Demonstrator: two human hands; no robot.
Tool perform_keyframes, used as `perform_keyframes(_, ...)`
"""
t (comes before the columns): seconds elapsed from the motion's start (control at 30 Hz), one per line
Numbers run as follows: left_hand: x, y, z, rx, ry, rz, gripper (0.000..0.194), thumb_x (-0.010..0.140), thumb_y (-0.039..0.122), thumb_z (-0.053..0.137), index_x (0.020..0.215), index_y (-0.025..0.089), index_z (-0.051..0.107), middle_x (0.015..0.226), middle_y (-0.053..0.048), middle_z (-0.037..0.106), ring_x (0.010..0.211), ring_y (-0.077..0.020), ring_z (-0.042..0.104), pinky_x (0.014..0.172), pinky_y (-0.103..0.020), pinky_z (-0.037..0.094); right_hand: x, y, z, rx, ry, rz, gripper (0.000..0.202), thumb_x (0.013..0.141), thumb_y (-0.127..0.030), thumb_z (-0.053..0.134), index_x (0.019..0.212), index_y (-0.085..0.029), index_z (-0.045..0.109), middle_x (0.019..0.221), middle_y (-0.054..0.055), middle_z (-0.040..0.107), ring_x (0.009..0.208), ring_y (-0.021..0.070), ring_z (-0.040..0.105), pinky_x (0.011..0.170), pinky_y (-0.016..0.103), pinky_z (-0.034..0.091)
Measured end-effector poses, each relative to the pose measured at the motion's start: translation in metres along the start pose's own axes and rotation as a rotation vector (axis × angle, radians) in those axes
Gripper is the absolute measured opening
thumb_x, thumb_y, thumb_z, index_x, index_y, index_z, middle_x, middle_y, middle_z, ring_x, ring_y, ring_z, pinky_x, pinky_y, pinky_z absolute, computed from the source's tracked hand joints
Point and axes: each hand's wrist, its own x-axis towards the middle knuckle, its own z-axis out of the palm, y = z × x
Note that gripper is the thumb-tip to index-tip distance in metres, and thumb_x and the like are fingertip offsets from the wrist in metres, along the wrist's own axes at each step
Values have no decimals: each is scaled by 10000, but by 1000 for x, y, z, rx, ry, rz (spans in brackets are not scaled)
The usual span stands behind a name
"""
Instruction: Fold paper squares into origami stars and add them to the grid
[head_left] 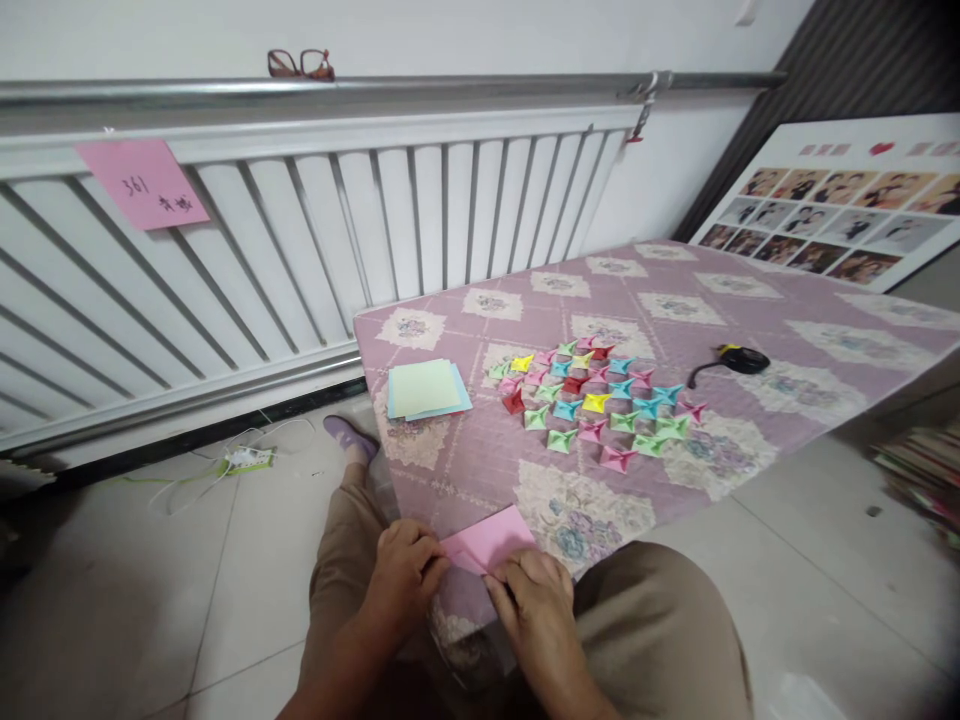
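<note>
A sheet of pink paper [495, 535] lies at the near corner of the cloth-covered table, its near edge partly folded over. My left hand [407, 562] is closed, with thumb and fingers pinching the paper's left corner. At the near right edge, my right hand [534, 592] grips the same paper with bent fingers, which hide that corner. Beyond my hands stands a group of small folded paper shapes [595, 403] in pink, green, blue, yellow and red. To their left rests a stack of square paper [424, 388], pale green on top of blue.
A floral tablecloth [480, 470] covers the table. A black object with a strap [742, 358] lies toward the right. Behind are a white radiator [427, 210] with a pink note [142, 184], glasses [300, 66] on the pipe, and a photo board [847, 200]. A power strip [247, 460] lies on the floor.
</note>
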Motion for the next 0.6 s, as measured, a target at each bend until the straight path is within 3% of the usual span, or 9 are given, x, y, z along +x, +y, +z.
perform_keyframes(0.33,22,-4,-10,-15,-152,-35,126,819,265,626,711,204,642,811,-24,576,827,-191,515,772,-312,392,7,-7,1,-87,0,80,222,862,-287,519,662,-234,600,723,10,587,781,193,535,797,358,316)
perform_keyframes(0.6,22,-7,-13,-62,-179,-31,106,833,254,602,748,208,644,841,-25,578,846,-190,521,777,-307,386,9,-7,5,-138,18,82,262,867,-291,498,624,-230,576,694,12,585,757,192,533,782,352,320)
